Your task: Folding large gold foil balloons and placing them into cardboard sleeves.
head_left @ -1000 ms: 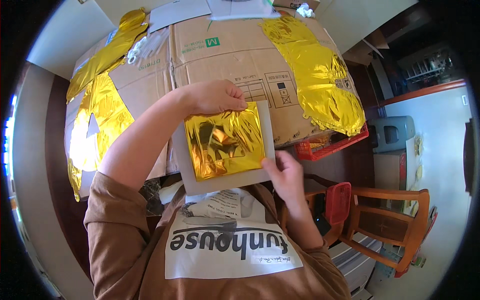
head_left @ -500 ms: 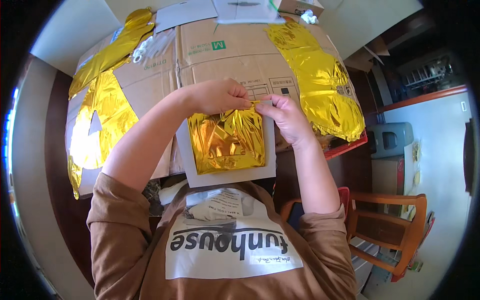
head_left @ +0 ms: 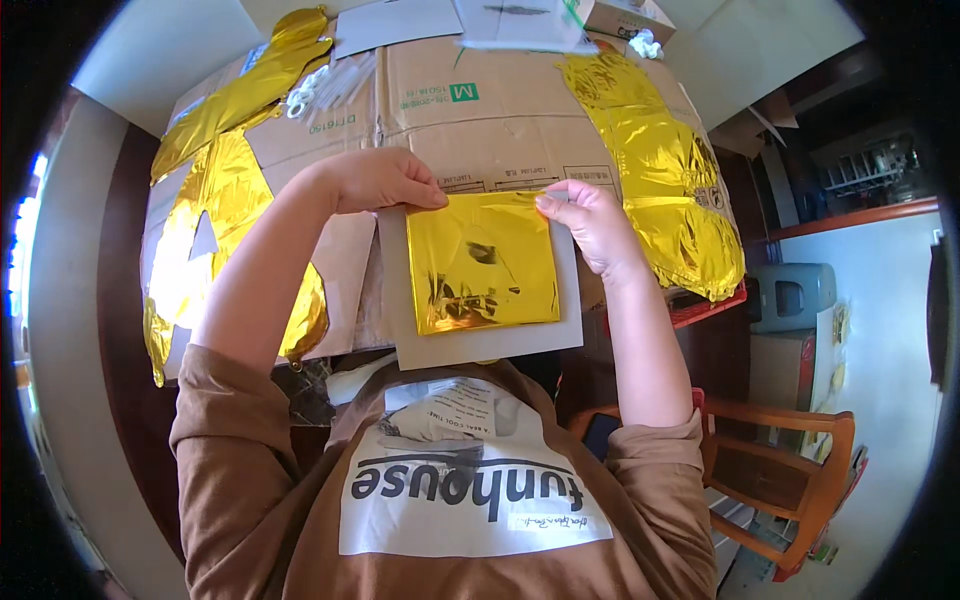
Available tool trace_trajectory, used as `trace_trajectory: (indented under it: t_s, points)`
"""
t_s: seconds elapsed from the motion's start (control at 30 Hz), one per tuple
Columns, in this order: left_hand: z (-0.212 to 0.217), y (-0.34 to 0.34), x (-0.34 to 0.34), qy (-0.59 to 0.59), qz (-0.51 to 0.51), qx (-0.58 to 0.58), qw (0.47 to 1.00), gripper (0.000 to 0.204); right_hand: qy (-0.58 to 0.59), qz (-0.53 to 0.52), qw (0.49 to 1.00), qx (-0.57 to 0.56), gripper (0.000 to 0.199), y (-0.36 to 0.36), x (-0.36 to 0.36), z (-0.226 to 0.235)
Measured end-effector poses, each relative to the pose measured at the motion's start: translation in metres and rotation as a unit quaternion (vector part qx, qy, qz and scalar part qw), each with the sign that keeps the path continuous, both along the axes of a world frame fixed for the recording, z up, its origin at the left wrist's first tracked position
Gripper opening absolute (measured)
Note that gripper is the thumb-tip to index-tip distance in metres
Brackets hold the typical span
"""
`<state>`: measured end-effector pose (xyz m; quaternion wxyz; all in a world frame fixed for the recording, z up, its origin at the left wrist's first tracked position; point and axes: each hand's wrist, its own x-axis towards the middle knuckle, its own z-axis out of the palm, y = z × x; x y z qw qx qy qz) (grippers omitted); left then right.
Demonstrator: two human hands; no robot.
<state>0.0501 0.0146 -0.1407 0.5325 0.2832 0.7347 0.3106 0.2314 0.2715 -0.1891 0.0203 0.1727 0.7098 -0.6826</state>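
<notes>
A flat square of shiny gold foil [head_left: 450, 235] lies over a larger grey card [head_left: 487, 347] at the front edge of the cardboard-covered table. My left hand [head_left: 395, 181] is closed at the foil's far left corner, thumb and fingertips pinching its edge. At the far right corner my right hand [head_left: 590, 218] pinches the foil, thumb on top and fingers behind. I cannot tell whether the pinch also takes in the card. The foil looks mostly smooth, with dark reflections and creases near its lower part.
Flattened cardboard [head_left: 420, 130] covers the table. Gold foil balloons lie uninflated on the left [head_left: 225, 190] and on the right [head_left: 665, 165]. Clear straws [head_left: 345, 82], white ribbon [head_left: 303, 95] and white sheets [head_left: 398, 25] are at the far side. A wooden chair [head_left: 780, 470] stands to my right.
The crumpled foil has been pulled smooth and flat. My left hand has moved out to the left corner, away from my right hand, so the hands are now farther apart.
</notes>
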Motion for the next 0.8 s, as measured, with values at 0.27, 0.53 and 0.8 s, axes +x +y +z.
trace_trajectory:
  t_s: [0.27,0.53,0.8]
  points:
    - [0.009,-0.025,0.001,-0.024,0.112,0.016,0.993,0.019,0.016,0.007,0.998,0.052,0.023,0.002,-0.018,-0.002]
    - [-0.001,-0.031,0.004,0.054,0.136,0.048,0.988,0.02,0.026,-0.016,0.994,0.102,0.026,-0.005,-0.023,-0.003]
    - [0.008,-0.033,0.028,0.26,0.194,0.019,0.946,0.024,0.037,-0.022,0.993,0.109,0.025,-0.003,-0.025,-0.011]
